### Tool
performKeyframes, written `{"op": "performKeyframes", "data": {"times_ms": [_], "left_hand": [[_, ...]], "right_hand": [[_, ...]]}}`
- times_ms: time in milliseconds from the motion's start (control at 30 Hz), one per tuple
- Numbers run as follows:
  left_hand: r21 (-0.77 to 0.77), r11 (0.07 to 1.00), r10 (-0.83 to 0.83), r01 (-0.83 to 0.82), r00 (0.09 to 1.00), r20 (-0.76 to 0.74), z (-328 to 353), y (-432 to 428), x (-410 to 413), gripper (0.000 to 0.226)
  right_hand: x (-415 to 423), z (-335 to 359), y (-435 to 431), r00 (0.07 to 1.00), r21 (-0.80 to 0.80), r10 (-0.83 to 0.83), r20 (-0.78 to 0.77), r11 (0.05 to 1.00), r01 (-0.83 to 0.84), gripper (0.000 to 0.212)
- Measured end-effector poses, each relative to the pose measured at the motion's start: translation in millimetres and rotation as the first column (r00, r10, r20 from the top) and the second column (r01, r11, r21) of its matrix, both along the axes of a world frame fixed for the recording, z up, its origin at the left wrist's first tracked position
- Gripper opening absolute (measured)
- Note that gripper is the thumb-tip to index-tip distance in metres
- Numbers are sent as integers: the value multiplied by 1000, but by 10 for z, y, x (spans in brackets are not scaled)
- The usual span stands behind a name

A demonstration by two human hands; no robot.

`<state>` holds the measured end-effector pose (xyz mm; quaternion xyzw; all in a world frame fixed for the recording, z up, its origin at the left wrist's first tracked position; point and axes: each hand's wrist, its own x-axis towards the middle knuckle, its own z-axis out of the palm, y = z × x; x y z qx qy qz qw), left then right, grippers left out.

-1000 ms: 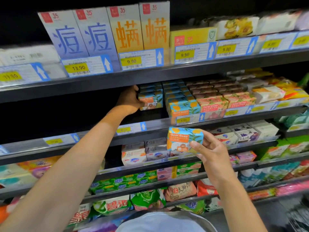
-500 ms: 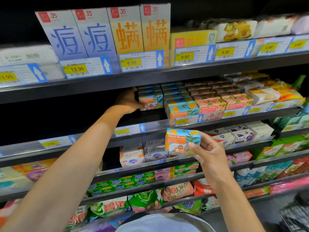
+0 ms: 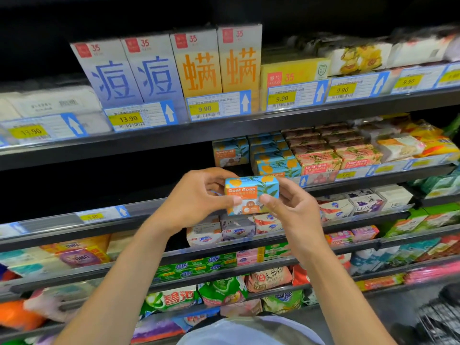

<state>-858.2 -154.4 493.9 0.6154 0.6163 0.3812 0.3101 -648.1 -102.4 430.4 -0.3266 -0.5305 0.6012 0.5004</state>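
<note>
Left hand [image 3: 196,196], right hand [image 3: 293,207]: pinch on both ends of the soap box [image 3: 251,192], seemingly clear of the shelf edge [image 3: 62,221].

Both hands on it: left hand [image 3: 196,197] and right hand [image 3: 291,207] pinch the Goat Soap box [image 3: 251,194] in front of the shelf [image 3: 323,184] stacked with matching boxes [image 3: 276,160].

The left hand [image 3: 196,197] has left the stack of blue soap boxes [image 3: 230,151] on the dark shelf [image 3: 373,175] and now grips the blue-and-orange cardboard Goat Soap box [image 3: 250,194] alongside the right hand [image 3: 290,206], thumbs pressed on its front.
</note>
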Motion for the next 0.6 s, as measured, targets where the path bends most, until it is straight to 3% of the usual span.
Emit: {"op": "performKeyframes", "data": {"times_ms": [133, 233, 333, 467, 600], "left_hand": [[-11, 999, 49, -49, 999, 19, 99, 127, -147, 37], [-10, 995, 104, -103, 984, 143, 112, 257, -257, 37], [16, 989, 147, -150, 981, 125, 115, 395, -373, 38], [-5, 979, 201, -203, 971, 131, 44, 591, -470, 38], [-36, 978, 207, -205, 976, 75, -95, 764, -503, 40]], "right_hand": [[-20, 123, 104, 981, 148, -81, 179, 987, 55, 41], [51, 141, 176, 965, 220, -172, 196, 967, 128, 29], [127, 55, 247, 912, 357, -307, 271, 912, 200, 21], [185, -193, 424, 724, 742, -561, 402, 663, 101, 25], [170, -321, 542, 624, 880, -660, 420, 465, -100, 43]]}}
